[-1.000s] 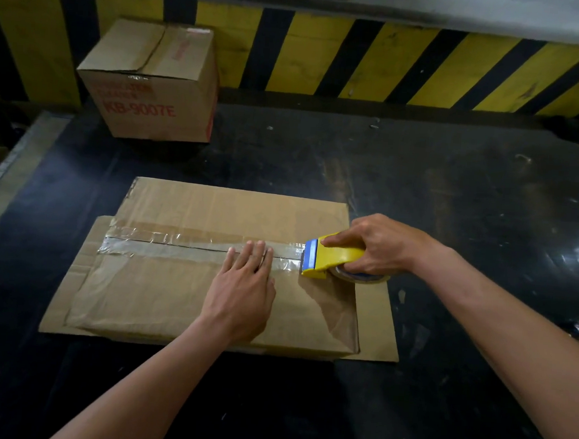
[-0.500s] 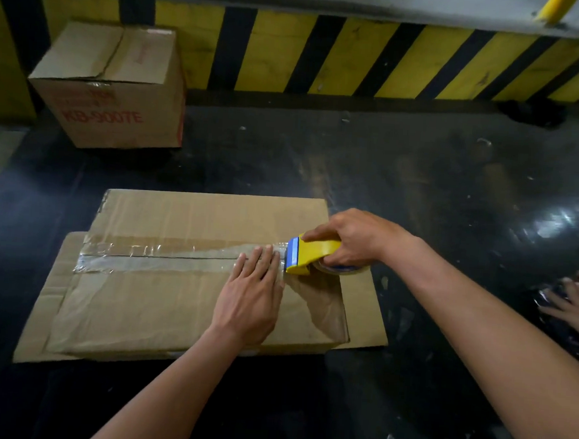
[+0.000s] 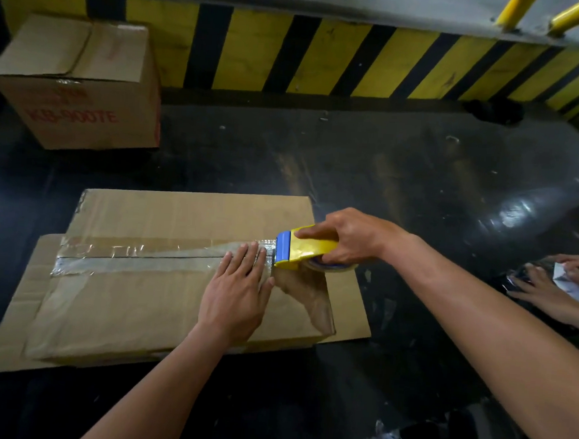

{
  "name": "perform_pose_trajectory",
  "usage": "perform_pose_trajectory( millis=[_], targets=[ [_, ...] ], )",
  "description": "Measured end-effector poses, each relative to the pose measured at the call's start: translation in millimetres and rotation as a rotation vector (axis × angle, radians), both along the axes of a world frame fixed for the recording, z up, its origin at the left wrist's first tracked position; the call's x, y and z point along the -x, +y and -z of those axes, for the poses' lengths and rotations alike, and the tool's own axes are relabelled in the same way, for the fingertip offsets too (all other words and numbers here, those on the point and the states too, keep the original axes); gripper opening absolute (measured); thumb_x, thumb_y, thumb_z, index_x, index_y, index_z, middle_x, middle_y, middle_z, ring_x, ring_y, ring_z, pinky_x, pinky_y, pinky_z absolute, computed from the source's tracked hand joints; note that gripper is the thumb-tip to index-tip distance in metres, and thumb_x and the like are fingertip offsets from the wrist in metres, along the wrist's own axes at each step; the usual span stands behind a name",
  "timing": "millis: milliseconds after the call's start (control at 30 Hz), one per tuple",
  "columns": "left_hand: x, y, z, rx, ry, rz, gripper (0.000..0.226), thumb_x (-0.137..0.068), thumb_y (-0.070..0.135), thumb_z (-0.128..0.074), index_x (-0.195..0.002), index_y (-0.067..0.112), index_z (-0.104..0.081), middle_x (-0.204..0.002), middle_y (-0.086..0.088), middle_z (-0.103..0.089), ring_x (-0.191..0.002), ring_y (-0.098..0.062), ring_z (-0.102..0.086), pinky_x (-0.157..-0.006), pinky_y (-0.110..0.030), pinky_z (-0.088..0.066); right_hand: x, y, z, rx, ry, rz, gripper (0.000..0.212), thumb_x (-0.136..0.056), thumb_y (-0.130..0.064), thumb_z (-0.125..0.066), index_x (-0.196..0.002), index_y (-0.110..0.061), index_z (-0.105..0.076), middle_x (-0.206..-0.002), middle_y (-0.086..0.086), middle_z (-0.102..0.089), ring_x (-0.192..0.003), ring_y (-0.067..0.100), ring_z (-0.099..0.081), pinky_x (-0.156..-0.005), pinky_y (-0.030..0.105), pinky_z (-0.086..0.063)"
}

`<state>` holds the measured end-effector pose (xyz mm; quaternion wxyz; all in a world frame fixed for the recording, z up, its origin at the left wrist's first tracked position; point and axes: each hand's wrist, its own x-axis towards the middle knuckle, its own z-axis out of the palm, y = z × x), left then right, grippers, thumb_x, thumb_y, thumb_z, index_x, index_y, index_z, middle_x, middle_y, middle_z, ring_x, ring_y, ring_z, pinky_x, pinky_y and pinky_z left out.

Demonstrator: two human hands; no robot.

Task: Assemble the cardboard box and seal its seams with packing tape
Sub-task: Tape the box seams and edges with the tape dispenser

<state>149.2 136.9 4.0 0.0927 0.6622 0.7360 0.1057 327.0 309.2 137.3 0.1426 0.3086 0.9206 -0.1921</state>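
A flat brown cardboard box (image 3: 147, 309) lies on the dark floor, resting on a loose cardboard sheet (image 3: 350, 311). A strip of clear packing tape (image 3: 136, 257) runs along its middle seam from the left end. My left hand (image 3: 239, 291) lies flat with fingers spread on the tape near the seam's right part. My right hand (image 3: 348, 236) grips a yellow tape dispenser (image 3: 308, 249) with a blue blade end, held on the box's right end just past my left fingertips.
An assembled cardboard box (image 3: 79, 84) with red print stands at the back left. A yellow and black striped kerb (image 3: 325, 52) runs along the back. Another person's hands (image 3: 555, 283) handle something dark at the right edge.
The view has shifted so the box sits lower and further left in frame. My left hand has slid a little right along the tape, close up to the dispenser. Another person's hands came into view.
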Motion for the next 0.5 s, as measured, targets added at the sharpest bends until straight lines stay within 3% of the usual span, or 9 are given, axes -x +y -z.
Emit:
perform_pose_trajectory(
  millis=[167,333,500],
  targets=[
    [0.4,1.7,3.5,0.001,0.013,-0.012,0.068,-0.104,0.054,-0.013,-0.16,0.016,-0.019,-0.167,-0.003,-0.015,-0.155,-0.015,-0.004,-0.127,-0.038,-0.005,-7.5,10.3,-1.3,0.027,0.022,-0.032,0.057,-0.088,-0.039,-0.069,-0.14,-0.051,-0.048,-0.084,-0.025,-0.042,-0.079,0.008,-0.048,-0.076,0.029,-0.044],
    [-1.9,2.4,1.1,0.018,0.027,-0.037,0.068,-0.102,0.055,-0.01,-0.16,0.019,-0.015,-0.168,0.001,-0.011,-0.155,-0.012,0.0,-0.126,-0.035,-0.002,-19.0,24.0,6.7,0.061,0.013,-0.046,0.06,-0.083,-0.048,-0.069,-0.138,-0.057,-0.046,-0.093,-0.018,-0.051,-0.088,0.013,-0.054,-0.082,0.04,-0.052],
    [-3.3,2.9,-3.6,0.024,0.034,-0.032,0.066,-0.104,0.052,-0.013,-0.161,0.019,-0.012,-0.168,0.002,-0.007,-0.154,-0.009,0.004,-0.125,-0.032,0.003,-30.3,32.4,13.2,0.048,0.042,-0.063,0.061,-0.081,-0.051,-0.069,-0.137,-0.058,-0.046,-0.089,-0.021,-0.049,-0.087,0.013,-0.054,-0.08,0.039,-0.052]
  ],
)
